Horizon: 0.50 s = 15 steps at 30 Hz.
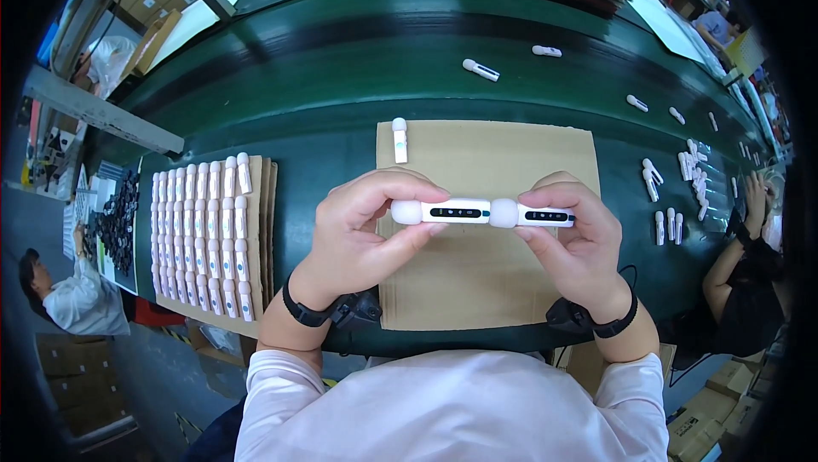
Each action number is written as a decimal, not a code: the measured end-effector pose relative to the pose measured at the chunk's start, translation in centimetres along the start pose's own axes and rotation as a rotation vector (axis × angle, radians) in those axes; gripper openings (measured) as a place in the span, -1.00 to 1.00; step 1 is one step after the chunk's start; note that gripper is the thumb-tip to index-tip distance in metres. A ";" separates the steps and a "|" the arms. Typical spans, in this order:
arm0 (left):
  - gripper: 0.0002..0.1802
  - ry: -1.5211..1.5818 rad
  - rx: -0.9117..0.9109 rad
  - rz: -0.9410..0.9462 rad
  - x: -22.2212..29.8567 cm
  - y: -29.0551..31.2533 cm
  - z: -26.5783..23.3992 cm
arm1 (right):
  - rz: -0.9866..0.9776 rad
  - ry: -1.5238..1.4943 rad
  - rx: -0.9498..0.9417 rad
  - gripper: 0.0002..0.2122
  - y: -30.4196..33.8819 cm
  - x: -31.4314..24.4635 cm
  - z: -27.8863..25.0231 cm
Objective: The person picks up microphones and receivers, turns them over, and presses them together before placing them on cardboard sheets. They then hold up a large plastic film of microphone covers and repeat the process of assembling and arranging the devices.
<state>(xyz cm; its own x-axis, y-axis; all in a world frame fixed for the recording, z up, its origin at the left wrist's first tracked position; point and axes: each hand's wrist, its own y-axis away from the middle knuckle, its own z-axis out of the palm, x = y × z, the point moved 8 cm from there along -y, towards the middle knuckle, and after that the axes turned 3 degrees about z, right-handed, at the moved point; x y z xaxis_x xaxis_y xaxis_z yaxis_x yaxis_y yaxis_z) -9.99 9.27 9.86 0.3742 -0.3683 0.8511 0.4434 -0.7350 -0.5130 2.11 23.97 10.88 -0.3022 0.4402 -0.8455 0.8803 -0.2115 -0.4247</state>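
Note:
A small white wand massager (456, 211) with a rounded head and a dark control strip is pinched between the thumb and fingers of my left hand (354, 219). My right hand (575, 228) grips a second wand massager (545, 216) of the same kind. Both lie level, end to end, with the second one's round head (504, 212) against or very close to the tail of the first. They are held above a brown cardboard sheet (486, 283). Near the sheet's far left corner lies another wand massager (400, 140), its round head pointing away from me.
Left, rows of wand massagers (200, 236) cover stacked cardboard. More lie scattered on the green conveyor belt (324, 62) and in a loose group (694, 177) at right. Co-workers sit at both sides, one person's hand (756, 198) near that group. A metal post (102, 109) stands far left.

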 end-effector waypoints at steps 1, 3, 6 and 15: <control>-0.69 -0.002 -0.001 0.004 0.1 0.0 0.0 | 0.000 0.000 -0.001 -0.75 0.0 0.0 0.0; -0.69 -0.004 -0.004 0.011 0.1 -0.1 0.1 | -0.016 0.009 0.003 -0.76 -0.1 -0.3 -0.1; -0.68 0.010 0.001 0.006 0.0 0.0 0.1 | -0.030 0.021 0.006 -0.75 -0.2 -0.3 -0.1; -0.65 0.117 0.036 -0.011 0.0 0.0 0.2 | -0.074 0.033 -0.026 -0.73 -0.5 -1.0 -0.2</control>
<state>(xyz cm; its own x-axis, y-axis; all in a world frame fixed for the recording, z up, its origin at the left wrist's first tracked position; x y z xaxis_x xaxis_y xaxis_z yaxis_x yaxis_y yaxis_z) -9.83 9.40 9.81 0.2724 -0.4257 0.8629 0.4767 -0.7193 -0.5054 2.01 23.78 12.01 -0.3553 0.4821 -0.8008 0.8654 -0.1543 -0.4768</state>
